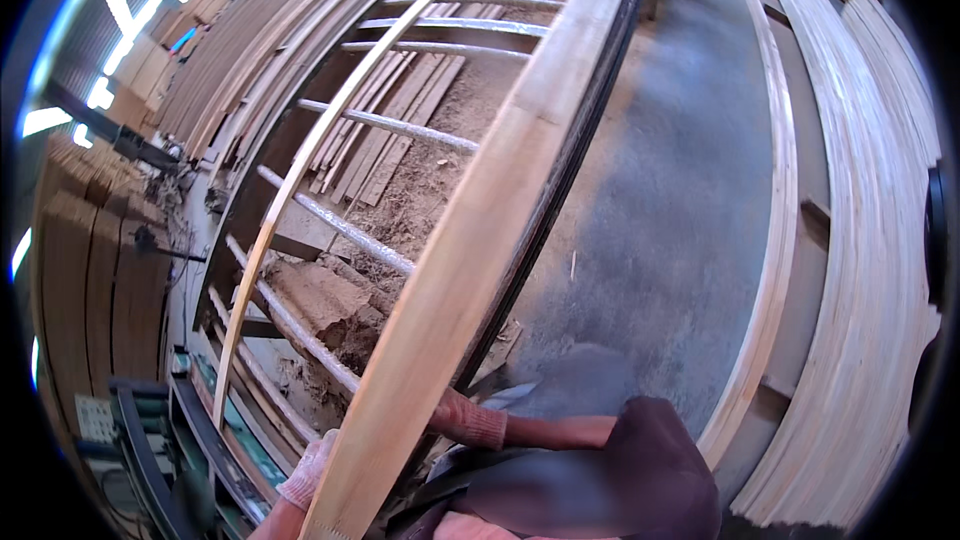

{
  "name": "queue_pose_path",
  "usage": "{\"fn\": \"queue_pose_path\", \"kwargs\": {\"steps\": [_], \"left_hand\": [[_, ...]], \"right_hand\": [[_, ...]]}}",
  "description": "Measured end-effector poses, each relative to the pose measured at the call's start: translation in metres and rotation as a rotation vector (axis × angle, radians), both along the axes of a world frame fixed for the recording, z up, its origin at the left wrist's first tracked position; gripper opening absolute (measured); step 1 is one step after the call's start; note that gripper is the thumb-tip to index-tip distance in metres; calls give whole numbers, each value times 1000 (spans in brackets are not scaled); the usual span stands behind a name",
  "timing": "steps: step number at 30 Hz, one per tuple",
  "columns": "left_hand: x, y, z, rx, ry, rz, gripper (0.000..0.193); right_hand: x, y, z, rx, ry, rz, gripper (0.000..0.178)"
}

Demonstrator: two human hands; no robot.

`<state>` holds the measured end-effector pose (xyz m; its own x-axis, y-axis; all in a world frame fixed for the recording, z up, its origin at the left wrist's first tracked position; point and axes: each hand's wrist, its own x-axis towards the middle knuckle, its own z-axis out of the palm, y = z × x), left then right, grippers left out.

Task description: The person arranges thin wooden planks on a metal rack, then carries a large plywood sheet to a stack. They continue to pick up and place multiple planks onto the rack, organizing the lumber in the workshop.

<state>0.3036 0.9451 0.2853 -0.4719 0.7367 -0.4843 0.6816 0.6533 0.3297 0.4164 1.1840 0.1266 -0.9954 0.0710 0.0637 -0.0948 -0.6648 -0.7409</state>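
On the right-hand rail of the roller conveyor: one long pale wooden plank, lying flat along the rail and running from the lower edge of the view up to the far top.

Left hand, gloved in pale knit: at the plank's near end, on its left edge, against the wood; the plank hides the fingers, so whether they are curled or spread cannot be told.

Right hand, gloved in reddish knit: on the plank's right edge, just beyond the left hand, mostly tucked under the board; its grip cannot be told either.

Left of the plank, across the steel rollers: a thin wooden strip, parallel to it.

Beneath the rollers: sawdust and loose boards.

Right of the conveyor: grey concrete floor, then stacked pale planks.

Far left of the conveyor: stacks of brown boards.
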Motion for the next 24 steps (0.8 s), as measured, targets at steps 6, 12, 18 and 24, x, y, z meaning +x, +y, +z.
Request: {"fn": "queue_pose_path", "kwargs": {"steps": [6,12,18,24], "left_hand": [[-105,-33,-24,-55,-205,207,41],[-183,-31,-60,-56,-316,220,44],[-212,-21,-89,-72,-434,250,48],[-220,-17,-146,-35,-585,237,45]], "right_hand": [[-73,-18,2,-274,-234,238,88],[-145,3,-9,-223,-218,128,96],[-157,1,-36,19,-285,94,98],[-157,85,36,725,-387,643,60]]}}
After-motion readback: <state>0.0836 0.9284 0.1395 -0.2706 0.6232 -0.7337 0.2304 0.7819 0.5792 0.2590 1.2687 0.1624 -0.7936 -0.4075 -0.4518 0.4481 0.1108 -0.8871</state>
